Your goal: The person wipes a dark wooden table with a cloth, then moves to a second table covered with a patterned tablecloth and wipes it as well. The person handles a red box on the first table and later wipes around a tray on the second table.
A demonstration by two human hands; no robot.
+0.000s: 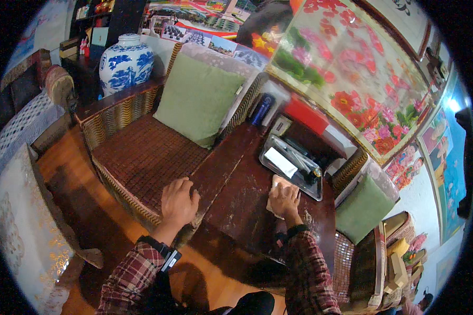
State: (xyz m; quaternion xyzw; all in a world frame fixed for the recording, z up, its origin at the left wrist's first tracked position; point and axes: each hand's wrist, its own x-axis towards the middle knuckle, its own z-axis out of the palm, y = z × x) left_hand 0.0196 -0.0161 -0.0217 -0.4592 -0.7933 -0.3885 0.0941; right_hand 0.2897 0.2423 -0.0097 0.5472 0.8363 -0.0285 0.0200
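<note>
My right hand presses a folded, light orange-pink cloth onto the worn dark wooden tabletop, with its fingers over the cloth. Just beyond that hand lies a clear tray holding a white paper-like item and several small objects. My left hand rests with bent fingers on the wooden armrest edge beside the woven seat; nothing shows in it, though its palm is hidden.
A blue cylindrical container stands at the table's back, near a red box. Green cushions lean on the seats either side. A blue-and-white porcelain jar stands behind the left armrest. A covered table is at the far left.
</note>
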